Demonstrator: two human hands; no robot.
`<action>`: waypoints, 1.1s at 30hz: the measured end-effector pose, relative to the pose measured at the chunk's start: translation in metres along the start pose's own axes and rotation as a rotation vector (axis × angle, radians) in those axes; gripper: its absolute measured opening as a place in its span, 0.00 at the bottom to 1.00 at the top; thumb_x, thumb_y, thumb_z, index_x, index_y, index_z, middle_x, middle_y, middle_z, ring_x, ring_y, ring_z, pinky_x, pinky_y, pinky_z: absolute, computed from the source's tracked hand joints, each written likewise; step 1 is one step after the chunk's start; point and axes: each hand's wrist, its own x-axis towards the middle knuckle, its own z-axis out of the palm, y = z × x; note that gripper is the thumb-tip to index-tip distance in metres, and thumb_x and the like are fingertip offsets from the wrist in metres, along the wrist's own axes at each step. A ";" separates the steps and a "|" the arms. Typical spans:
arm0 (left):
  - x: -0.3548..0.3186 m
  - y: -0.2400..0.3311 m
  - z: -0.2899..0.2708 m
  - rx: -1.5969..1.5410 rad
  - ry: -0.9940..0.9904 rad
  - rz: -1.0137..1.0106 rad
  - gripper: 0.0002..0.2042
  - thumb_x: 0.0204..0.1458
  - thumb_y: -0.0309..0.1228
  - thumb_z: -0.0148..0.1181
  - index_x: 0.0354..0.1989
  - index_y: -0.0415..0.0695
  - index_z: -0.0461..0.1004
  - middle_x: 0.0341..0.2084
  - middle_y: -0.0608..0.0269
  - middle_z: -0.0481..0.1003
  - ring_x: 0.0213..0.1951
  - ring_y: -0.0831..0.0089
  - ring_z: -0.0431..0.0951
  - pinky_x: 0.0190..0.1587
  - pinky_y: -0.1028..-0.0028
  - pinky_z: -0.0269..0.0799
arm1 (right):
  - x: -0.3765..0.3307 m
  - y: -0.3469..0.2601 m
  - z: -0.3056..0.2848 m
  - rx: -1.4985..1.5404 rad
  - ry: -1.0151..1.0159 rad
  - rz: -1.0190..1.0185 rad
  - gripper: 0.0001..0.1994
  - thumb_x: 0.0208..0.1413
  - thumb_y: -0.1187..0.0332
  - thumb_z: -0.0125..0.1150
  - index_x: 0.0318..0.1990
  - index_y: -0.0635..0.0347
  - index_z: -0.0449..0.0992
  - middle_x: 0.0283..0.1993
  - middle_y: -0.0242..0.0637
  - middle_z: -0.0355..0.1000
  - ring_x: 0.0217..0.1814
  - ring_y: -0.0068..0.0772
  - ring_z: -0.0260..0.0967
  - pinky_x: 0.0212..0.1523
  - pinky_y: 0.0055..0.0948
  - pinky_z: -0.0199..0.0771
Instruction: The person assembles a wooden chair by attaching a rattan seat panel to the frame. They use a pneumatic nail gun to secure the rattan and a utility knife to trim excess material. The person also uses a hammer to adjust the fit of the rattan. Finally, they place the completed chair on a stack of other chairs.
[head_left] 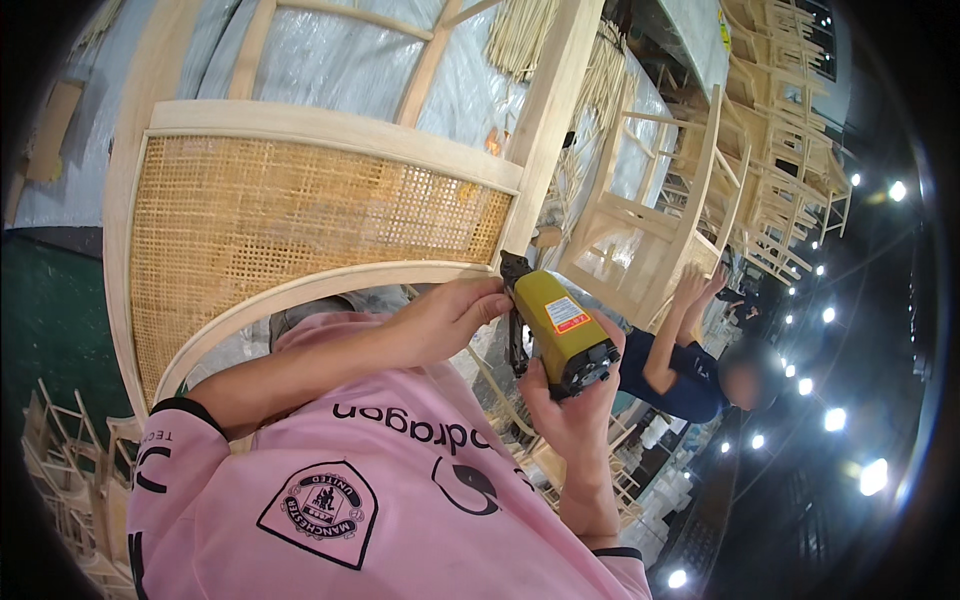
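A pale wooden chair back [330, 128] with a woven cane panel [290, 215] fills the upper left. My left hand [445, 318] rests with its fingers on the curved lower rail [300, 288] of that frame, near the corner where it meets the upright post [545, 120]. My right hand [572, 408] grips a yellow pneumatic stapler [560, 325] from below. The stapler's black nose points at that same corner, right beside my left fingertips. My pink shirt [380, 500] covers the lower middle of the view.
Another person in a dark blue shirt [690, 385] works at the right, both hands on an unfinished wooden chair frame [640, 240]. Several more bare chair frames [790, 110] are stacked behind. Clear plastic sheeting [330, 55] hangs beyond the chair back. Bright ceiling lights [835, 418] shine at right.
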 end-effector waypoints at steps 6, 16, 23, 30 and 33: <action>0.001 -0.004 0.003 0.034 0.004 0.007 0.17 0.70 0.42 0.52 0.48 0.39 0.77 0.35 0.43 0.77 0.43 0.44 0.80 0.45 0.54 0.72 | 0.022 0.006 0.003 0.158 -0.078 0.029 0.33 0.51 0.81 0.65 0.67 0.64 0.65 0.50 0.45 0.79 0.50 0.31 0.79 0.53 0.31 0.77; 0.003 -0.006 0.006 0.012 0.039 0.052 0.15 0.69 0.38 0.52 0.47 0.38 0.78 0.35 0.44 0.78 0.42 0.45 0.80 0.44 0.55 0.73 | 0.040 -0.003 -0.008 0.153 -0.252 0.051 0.32 0.52 0.82 0.63 0.68 0.62 0.68 0.50 0.45 0.80 0.51 0.34 0.81 0.54 0.30 0.76; 0.006 0.000 0.004 -0.050 -0.046 -0.048 0.13 0.70 0.32 0.50 0.53 0.37 0.77 0.39 0.52 0.80 0.41 0.61 0.80 0.46 0.65 0.74 | 0.052 -0.007 -0.021 0.109 -0.348 -0.034 0.35 0.51 0.82 0.62 0.70 0.59 0.66 0.53 0.47 0.79 0.54 0.44 0.81 0.56 0.32 0.75; 0.010 0.006 0.000 -0.670 -0.246 0.114 0.37 0.70 0.23 0.50 0.81 0.49 0.35 0.74 0.58 0.55 0.67 0.66 0.65 0.55 0.67 0.75 | 0.068 -0.008 -0.011 0.022 -0.231 -0.175 0.40 0.44 0.82 0.69 0.71 0.57 0.67 0.54 0.47 0.80 0.53 0.44 0.82 0.53 0.34 0.79; 0.012 -0.006 -0.001 -0.754 -0.299 0.139 0.45 0.68 0.19 0.52 0.81 0.52 0.23 0.80 0.59 0.39 0.77 0.61 0.53 0.60 0.65 0.74 | 0.075 -0.011 -0.006 0.016 -0.213 -0.168 0.38 0.45 0.83 0.64 0.70 0.58 0.68 0.54 0.46 0.80 0.53 0.34 0.81 0.53 0.31 0.79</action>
